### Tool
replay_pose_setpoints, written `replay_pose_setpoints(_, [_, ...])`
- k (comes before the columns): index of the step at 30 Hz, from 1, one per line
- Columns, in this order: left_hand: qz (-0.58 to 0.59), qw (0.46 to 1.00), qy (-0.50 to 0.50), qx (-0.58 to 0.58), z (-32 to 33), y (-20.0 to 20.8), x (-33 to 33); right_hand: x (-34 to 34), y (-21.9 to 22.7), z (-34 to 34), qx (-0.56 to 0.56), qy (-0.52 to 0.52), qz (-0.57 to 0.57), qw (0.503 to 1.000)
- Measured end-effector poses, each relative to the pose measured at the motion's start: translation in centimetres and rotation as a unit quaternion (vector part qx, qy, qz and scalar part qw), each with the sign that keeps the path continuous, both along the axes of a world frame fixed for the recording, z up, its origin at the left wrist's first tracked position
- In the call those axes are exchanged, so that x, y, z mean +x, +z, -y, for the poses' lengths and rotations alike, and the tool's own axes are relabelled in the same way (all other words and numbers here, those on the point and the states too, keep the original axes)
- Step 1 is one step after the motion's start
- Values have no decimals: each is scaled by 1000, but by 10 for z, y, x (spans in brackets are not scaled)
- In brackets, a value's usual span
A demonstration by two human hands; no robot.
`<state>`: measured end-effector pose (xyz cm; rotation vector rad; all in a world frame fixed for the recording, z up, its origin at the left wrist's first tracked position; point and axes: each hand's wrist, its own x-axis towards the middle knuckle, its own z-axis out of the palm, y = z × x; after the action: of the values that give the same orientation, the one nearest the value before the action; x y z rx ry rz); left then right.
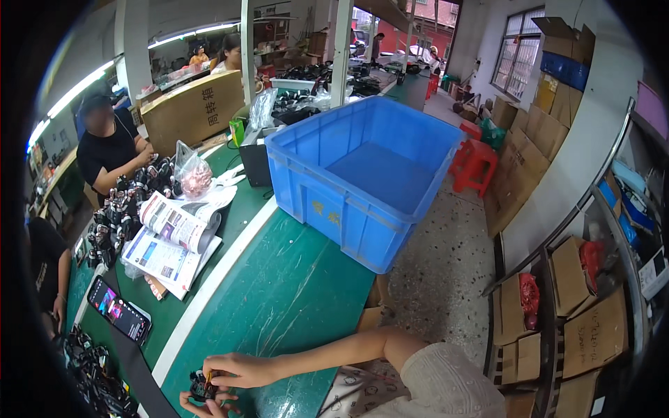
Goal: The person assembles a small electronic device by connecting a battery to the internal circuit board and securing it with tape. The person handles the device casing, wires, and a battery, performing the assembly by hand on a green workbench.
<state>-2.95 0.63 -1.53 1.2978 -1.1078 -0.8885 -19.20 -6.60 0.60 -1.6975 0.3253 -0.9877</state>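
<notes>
Workshop space spreads before you in the head view, a green desk (279, 279) running away diagonally with a large blue crate (366, 221) standing farther along it. Left of a pale strip (214, 291) lie a phone (120, 313), printed papers (164, 259) and a heap of black cabled parts (94, 380); a co-worker in a black top (108, 153) is beyond.

At the near end of the desk, a small black part (198, 389) with coloured wires (209, 377) sits between your hands; whether it touches the surface, you cannot tell. Your left grip (212, 409) curls around it from below, while your right grip (240, 368) seems to pinch the wires between thumb and finger. This step looks like fine handling of those wires. Your next move probably calls for a steady left hold and small, gentle fingertip motions, without tugging.
</notes>
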Motion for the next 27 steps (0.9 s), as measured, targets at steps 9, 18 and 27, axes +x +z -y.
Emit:
replay_pose_setpoints(9, [-48,996,-17,74,7,3,9,11,-14,4,-166,-62,-99,979])
replay_pose_setpoints(18, [-61,994,-64,66,4,-10,11,9,-20,4,-109,-98,-151,978])
replay_pose_setpoints(27, [-200,974,-32,103,0,18,-12,6,-16,5,-210,-116,-167,956])
